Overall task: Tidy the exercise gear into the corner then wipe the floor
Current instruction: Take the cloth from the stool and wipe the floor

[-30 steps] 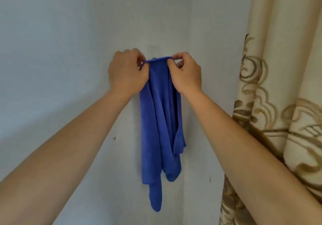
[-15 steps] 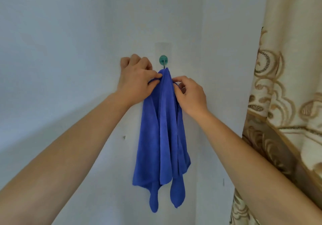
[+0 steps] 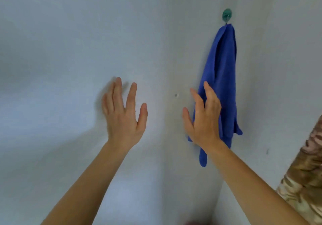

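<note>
Cloth (image 3: 224, 76): blue, hanging at 1 o'clock in the view, in the corner where two walls meet.

Nearest, both forearms reach up from the lower edge. The left hand (image 3: 124, 120) is spread, fingers straight and apart, holding nothing, in front of the bare wall (image 3: 69, 50). The right hand (image 3: 205, 120), at its 3 o'clock, is likewise spread with straight fingers and grips nothing. It overlaps the cloth's lower left edge; whether it touches cannot be told.

Beyond the hands, the cloth hangs bunched to a point at the top and falls in loose folds, uneven tails at 6 o'clock. At its 12 o'clock a small green hook (image 3: 227, 15) on the wall carries it. A patterned curtain (image 3: 305, 181) shows at 4 o'clock, apart from the cloth.

Assessment: the cloth appears soft, light and limp, with no stiffness and little slip. Best hold is judged to be the gathered top just below the hook, lifted upward and off. A downward pull could strain the hook.
</note>
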